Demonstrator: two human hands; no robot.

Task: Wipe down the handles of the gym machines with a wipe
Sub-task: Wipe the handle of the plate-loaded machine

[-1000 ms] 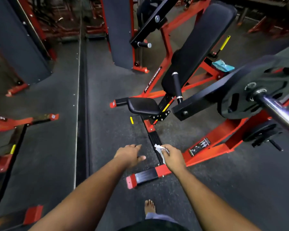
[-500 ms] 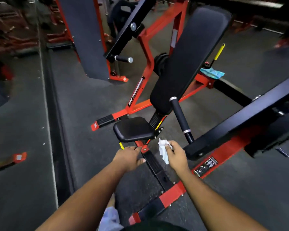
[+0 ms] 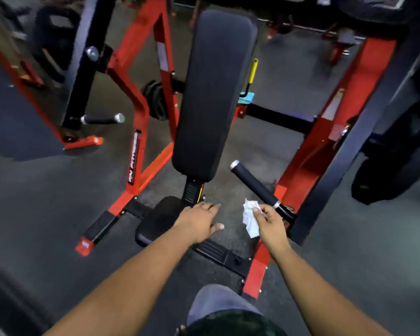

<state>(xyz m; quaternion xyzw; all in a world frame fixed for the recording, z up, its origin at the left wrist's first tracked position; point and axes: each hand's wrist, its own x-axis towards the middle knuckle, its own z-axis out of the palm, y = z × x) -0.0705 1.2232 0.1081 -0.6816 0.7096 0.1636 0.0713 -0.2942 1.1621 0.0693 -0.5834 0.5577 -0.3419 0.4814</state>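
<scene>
- Black foam covers the near handle [image 3: 255,184], which slopes up from the red frame [image 3: 308,151] at the machine's right side, beside the foot of the back pad [image 3: 211,93].
- We note the right hand [image 3: 270,225] pinching a crumpled white wipe [image 3: 250,220] between thumb and fingertips, just short of the handle's lower metal collar; contact cannot be confirmed.
- We note the left hand [image 3: 199,221] hovering over the front edge of the seat [image 3: 155,221], fingers relaxed and slightly spread, holding nothing.
- Step in hand, in our judgement: bringing the wipe onto the near handle.
- Recommended practice: wrap the wipe fully round the foam, travel from collar to end cap, and twist so the underside is covered too.
- A second handle [image 3: 102,119] at the machine's left side appears still to do.
- Writing: a black label with white lettering [image 3: 134,157] runs along a red strut; blur prevents a reliable reading. Other stickers on the frame are illegible.
</scene>
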